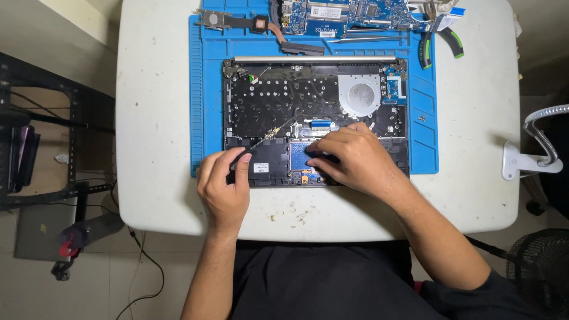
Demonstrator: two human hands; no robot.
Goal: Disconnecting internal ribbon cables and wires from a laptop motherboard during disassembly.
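Note:
An opened laptop base (267,101), stripped of its board, lies on a blue work mat (208,89). My left hand (224,184) pinches the end of a thin black antenna cable (278,130) at the base's lower left corner. The cable runs up and right across the dark keyboard backing. My right hand (354,159) rests over the lower middle of the base, fingertips pressing on the blue touchpad board (299,155). A round grey fan housing (360,95) sits in the upper right of the base.
At the mat's far edge lie a blue motherboard (332,15), a copper heat pipe with heatsink (237,22), tweezers (361,39) and green-handled pliers (441,44). A white table (154,118) carries it all. A lamp clamp (530,157) grips the right edge; a black rack (53,136) stands left.

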